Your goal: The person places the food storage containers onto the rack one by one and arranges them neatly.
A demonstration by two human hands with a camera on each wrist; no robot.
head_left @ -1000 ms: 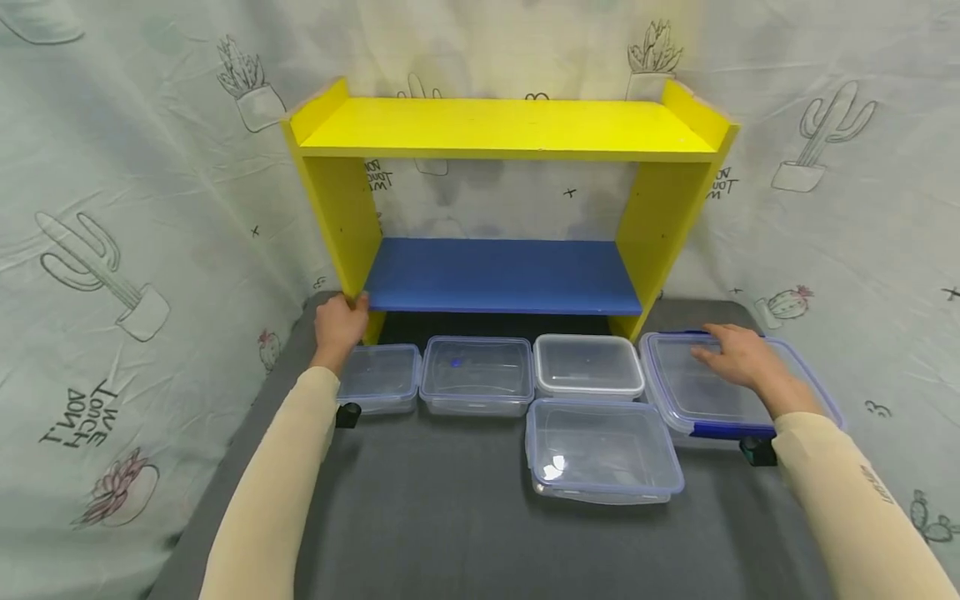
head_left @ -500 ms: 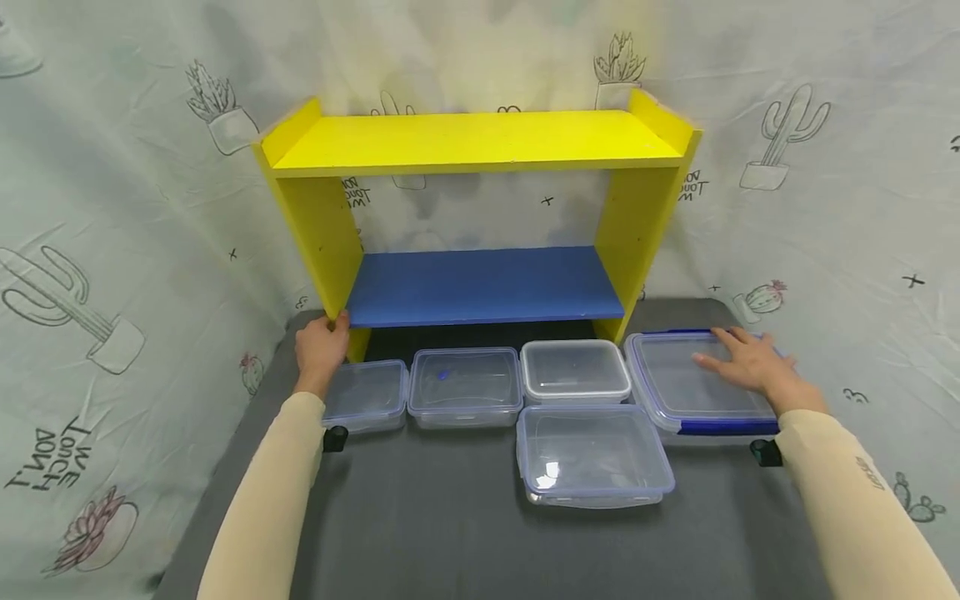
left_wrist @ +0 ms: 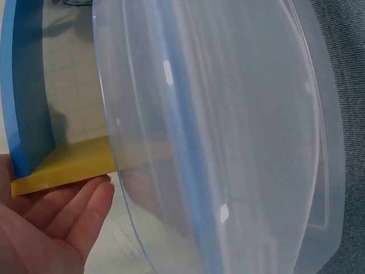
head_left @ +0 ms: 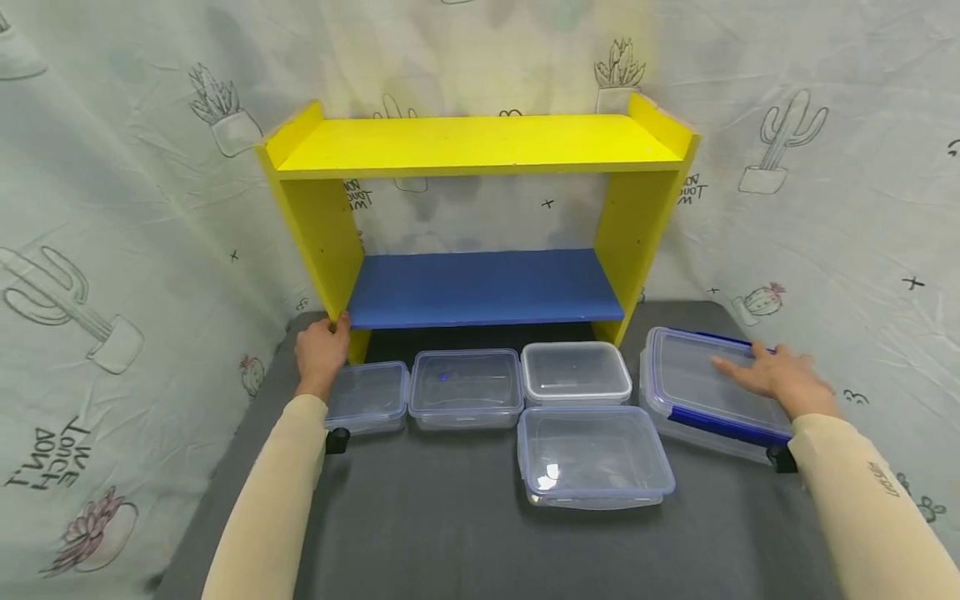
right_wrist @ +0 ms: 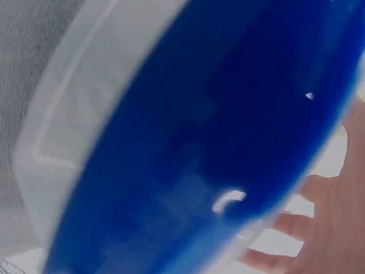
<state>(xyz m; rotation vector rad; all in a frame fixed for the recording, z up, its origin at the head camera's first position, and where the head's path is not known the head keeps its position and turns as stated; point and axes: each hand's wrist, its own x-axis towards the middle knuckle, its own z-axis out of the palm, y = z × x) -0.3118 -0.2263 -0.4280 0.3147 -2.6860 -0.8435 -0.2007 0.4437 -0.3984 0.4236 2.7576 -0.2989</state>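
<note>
In the head view my left hand (head_left: 319, 354) grips the lower front edge of the left side panel of a yellow shelf unit (head_left: 480, 148) with a blue board (head_left: 486, 287). The left wrist view shows the fingers (left_wrist: 85, 214) wrapped round that yellow panel. My right hand (head_left: 789, 382) holds the right edge of a large clear food container (head_left: 708, 375) with blue clips. Its thumb lies on the lid, and the other fingers reach over the side. In the right wrist view a blue clip (right_wrist: 188, 142) fills the middle, and fingers (right_wrist: 293, 225) touch the container's edge.
Along the shelf's front stand a small clear container (head_left: 367, 392), a wider one (head_left: 465, 385) and a white-rimmed one (head_left: 576, 371). Another clear container (head_left: 596, 454) sits nearer, touching or almost touching that row. A grey cloth (head_left: 450, 533) covers the table; patterned fabric (head_left: 840, 250) hangs behind.
The blue-clipped container has shifted right and turned clockwise, away from the white-rimmed one. My right hand has slid from its lid to the right edge. My left hand keeps hold of the shelf.
</note>
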